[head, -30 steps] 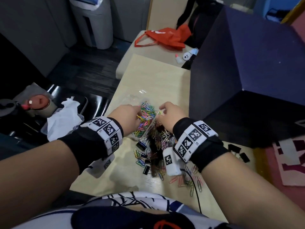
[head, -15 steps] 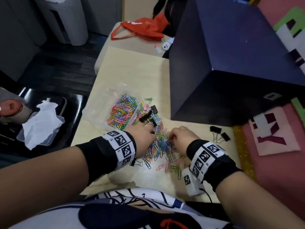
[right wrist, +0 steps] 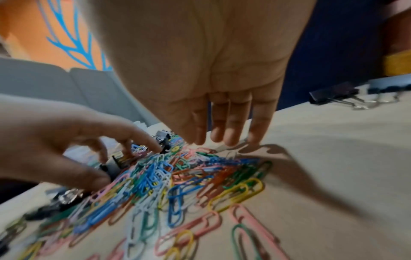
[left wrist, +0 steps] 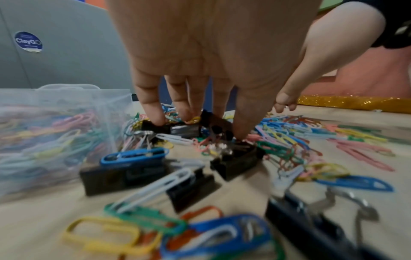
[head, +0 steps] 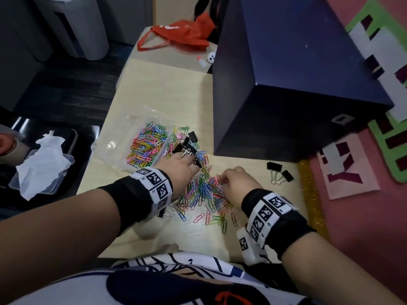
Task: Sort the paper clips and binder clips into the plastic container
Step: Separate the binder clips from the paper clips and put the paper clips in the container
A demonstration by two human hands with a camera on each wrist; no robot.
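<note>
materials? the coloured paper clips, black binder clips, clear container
Paper clips: likely wire with a coloured coating; thin bent loops, matte colours.
Binder clips: look like black-painted sheet metal with bare, shiny wire handles.
Container: thin clear plastic; glossy highlights, clips visible through its wall.

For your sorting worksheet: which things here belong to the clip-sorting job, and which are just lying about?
Part of the job:
paper clips
binder clips
plastic container

Just lying about:
dark blue box
red bag
crumpled tissue
small white bottle
</note>
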